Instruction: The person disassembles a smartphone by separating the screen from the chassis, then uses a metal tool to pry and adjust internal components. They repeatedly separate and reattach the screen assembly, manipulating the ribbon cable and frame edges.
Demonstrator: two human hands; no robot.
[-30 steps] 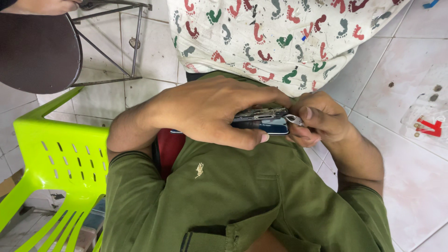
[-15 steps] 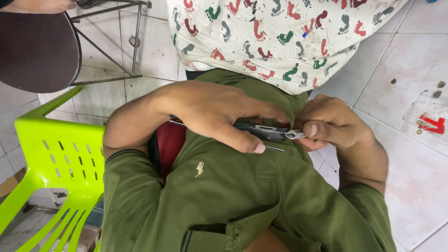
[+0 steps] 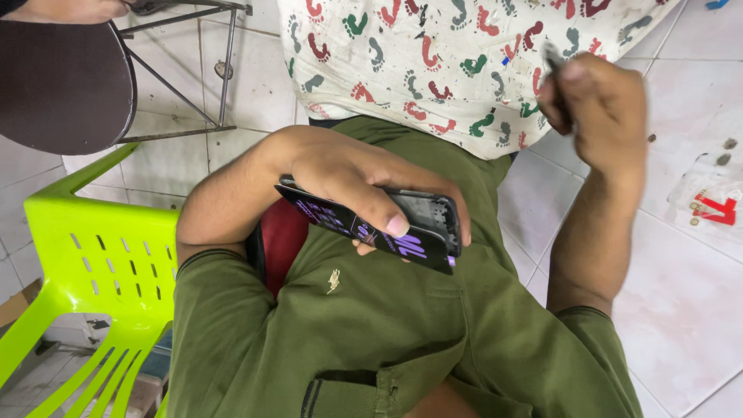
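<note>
My left hand (image 3: 348, 182) grips an opened black phone (image 3: 371, 228) over my lap, fingers wrapped across it, the screen side with purple marks tilted toward me and the bare inner frame showing at its right end. My right hand (image 3: 596, 108) is raised to the upper right, well away from the phone, fingers pinched on a small thin dark tool (image 3: 552, 58) whose tip sticks up above the fingers. I wear an olive green shirt (image 3: 371, 333).
A white cloth with coloured footprint marks (image 3: 433, 54) lies ahead on the tiled floor. A lime green plastic chair (image 3: 85, 255) stands at left, a dark round stool with metal legs (image 3: 62, 85) beyond it. Small parts and a red piece (image 3: 716, 209) lie at right.
My right hand has left the phone and lifted up to the right with the small tool. My left hand has turned the phone so its screen side faces me.
</note>
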